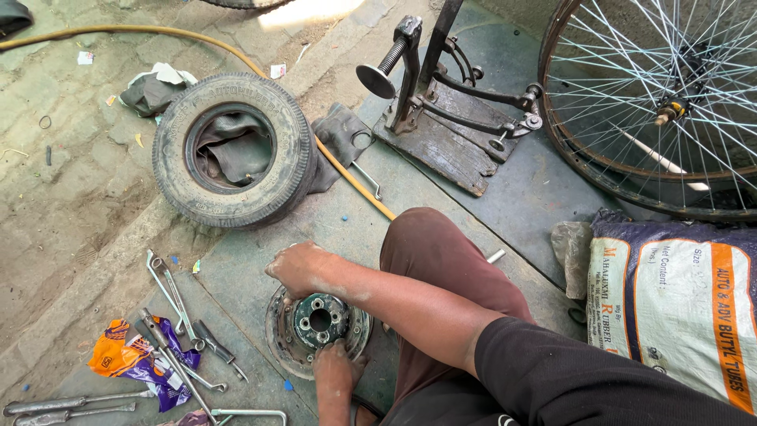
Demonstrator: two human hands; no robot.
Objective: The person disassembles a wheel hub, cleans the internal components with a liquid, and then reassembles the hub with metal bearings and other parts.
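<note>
A small rusty metal wheel rim (277, 335) with a dark hub and bolt holes lies flat on the ground in front of my bent knee. My right hand (297, 268) reaches across the knee and grips the rim's far edge. My left hand (335, 369) comes up from below and holds the rim's near edge beside the hub. A worn small tyre (233, 150) with a limp inner tube inside it lies on the ground beyond the rim.
Wrenches and tyre levers (177, 304) lie scattered at the left, over an orange and purple wrapper (118, 359). A wooden-based press tool (441, 118) stands at the back. A spoked bicycle wheel (654, 102) and a printed sack (678, 292) sit at the right. A yellow hose (355, 181) crosses the ground.
</note>
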